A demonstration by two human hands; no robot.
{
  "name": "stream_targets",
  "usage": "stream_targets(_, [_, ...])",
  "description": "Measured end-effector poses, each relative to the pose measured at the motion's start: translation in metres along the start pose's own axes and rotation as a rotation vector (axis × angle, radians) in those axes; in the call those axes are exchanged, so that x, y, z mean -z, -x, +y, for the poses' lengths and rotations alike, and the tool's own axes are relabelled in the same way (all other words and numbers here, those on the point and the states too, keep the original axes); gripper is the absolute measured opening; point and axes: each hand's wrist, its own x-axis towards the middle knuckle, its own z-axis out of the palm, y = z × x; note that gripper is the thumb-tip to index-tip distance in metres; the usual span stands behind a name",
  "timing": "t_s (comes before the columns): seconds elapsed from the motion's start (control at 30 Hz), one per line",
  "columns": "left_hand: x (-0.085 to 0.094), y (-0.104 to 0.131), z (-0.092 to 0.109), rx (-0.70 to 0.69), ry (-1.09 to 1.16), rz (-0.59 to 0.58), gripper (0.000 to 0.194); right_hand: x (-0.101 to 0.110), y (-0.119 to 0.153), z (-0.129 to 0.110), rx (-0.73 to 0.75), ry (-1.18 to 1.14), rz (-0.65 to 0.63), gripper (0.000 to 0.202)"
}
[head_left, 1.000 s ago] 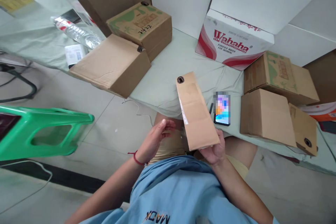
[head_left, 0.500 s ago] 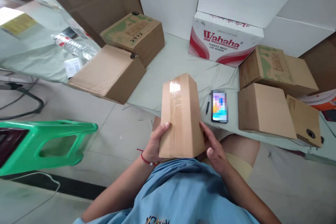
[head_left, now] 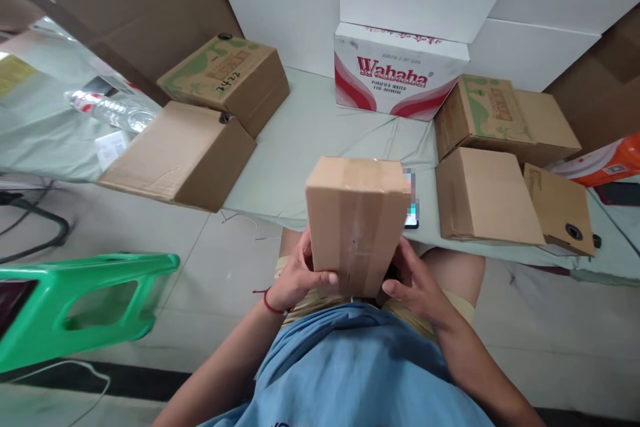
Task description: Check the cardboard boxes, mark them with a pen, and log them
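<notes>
Between my two hands a brown cardboard box [head_left: 327, 227] is held upright just above my lap. A strip of clear tape runs down its near face and over its top. My left hand [head_left: 300, 275] grips the lower left side, thumb across the near face. On the lower right side rests my right hand [head_left: 413, 280], its thumb near the corner and its other fingers partly hidden behind the box. Just beyond the box, a phone [head_left: 412, 217] with a lit, blurred screen lies on the cloth-covered table [head_left: 295, 147], partly covered by the box.
Cardboard boxes stand at left [head_left: 175, 153] and right [head_left: 490, 197]. At the back is a white and red Wahaha carton [head_left: 395, 77]. A plastic bottle [head_left: 113, 110] lies far left. A green stool [head_left: 100, 307] stands on the floor at left.
The box has been tipped up, so its taped near face now points toward me and its top shows. It now covers part of the phone. The view has shifted slightly right.
</notes>
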Motion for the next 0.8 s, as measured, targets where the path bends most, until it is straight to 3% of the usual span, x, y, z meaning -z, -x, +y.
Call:
stream_targets(0.13, [0.003, -0.005, 0.000, -0.069, -0.110, -0.083, 0.084, -0.001, 0.002, 0.009, -0.084, -0.090, -0.024, 0.073])
stream_targets(0.4, [0.009, -0.004, -0.004, -0.052, -0.175, -0.140, 0.098, -0.003, 0.003, 0.018, -0.103, -0.104, 0.038, 0.076])
stream_targets(0.5, [0.010, -0.001, 0.004, -0.043, -0.172, -0.150, 0.106, -0.006, -0.002, 0.016, -0.125, -0.122, 0.087, 0.087])
stream_targets(0.6, [0.015, 0.006, 0.020, -0.010, -0.052, -0.175, 0.107, -0.010, -0.011, 0.006, -0.171, -0.255, 0.151, 0.076])
stream_targets(0.7, [0.018, 0.013, 0.036, 0.017, 0.107, -0.113, 0.090, -0.017, -0.024, -0.012, -0.276, -0.442, 0.146, 0.063])
stream_targets(0.8, [0.013, 0.013, 0.042, -0.035, 0.152, 0.069, 0.059, -0.029, -0.042, -0.033, -0.341, -0.563, 0.118, 0.061])
